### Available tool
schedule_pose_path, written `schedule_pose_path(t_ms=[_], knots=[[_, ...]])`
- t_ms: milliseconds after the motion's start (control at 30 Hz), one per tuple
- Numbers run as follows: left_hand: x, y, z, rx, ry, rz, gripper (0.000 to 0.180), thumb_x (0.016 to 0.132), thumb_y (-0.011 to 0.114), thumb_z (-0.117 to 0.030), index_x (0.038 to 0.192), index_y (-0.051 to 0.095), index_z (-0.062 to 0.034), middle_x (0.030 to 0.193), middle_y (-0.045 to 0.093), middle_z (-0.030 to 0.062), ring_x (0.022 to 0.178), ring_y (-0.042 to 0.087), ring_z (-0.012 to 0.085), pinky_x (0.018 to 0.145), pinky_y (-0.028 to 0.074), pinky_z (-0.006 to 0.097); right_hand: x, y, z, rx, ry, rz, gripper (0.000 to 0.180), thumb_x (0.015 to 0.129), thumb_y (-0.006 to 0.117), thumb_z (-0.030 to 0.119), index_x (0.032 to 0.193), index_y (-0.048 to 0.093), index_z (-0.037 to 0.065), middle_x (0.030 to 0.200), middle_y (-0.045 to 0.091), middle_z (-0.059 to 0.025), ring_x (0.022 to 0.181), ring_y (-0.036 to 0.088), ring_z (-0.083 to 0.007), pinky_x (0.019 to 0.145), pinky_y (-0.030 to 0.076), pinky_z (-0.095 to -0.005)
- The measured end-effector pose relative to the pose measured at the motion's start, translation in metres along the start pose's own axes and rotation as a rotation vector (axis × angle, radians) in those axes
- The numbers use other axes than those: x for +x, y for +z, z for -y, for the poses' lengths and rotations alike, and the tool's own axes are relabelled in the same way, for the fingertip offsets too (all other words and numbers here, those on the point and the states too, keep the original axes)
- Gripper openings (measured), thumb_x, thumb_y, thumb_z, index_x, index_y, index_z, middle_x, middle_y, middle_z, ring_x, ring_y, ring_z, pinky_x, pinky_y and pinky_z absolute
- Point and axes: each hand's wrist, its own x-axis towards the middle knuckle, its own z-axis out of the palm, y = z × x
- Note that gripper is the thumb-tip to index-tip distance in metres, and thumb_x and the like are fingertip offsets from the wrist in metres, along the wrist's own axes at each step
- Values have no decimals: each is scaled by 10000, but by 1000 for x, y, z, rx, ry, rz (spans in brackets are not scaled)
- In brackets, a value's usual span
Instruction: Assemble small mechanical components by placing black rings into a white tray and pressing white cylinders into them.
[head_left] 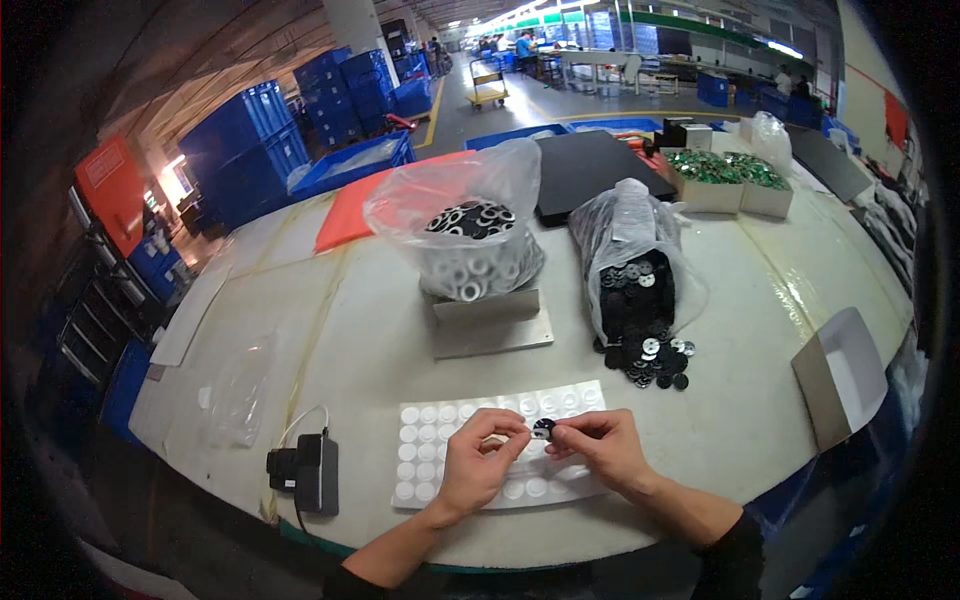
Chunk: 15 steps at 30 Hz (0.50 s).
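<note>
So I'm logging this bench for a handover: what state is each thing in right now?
left hand: pinching at the sticker sheet
right hand: holding a small black disc
sticker sheet: flat, partly used
left bag: open, upright
right bag: tipped, discs spilling
black adapter: cable attached

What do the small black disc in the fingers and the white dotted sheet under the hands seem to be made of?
Black disc, pinched between left hand and right hand: dark, matte, possibly rubber or plastic; too small to tell. Sheet: glossy backing with rows of translucent white round pads, probably adhesive foam or silicone.
</note>
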Motion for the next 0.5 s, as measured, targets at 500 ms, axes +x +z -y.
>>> schedule_pose_path(t_ms=[500], knots=[[0, 15, 8, -122, -90, -63, 127, 854, 610, -11, 948, 571, 65, 874, 637, 123, 783, 646, 162, 695, 553, 265, -3, 2, 2, -74, -51, 67, 172, 835, 627, -10, 986, 629, -92, 877, 669, -162, 804, 668, -203, 737, 561, -290]])
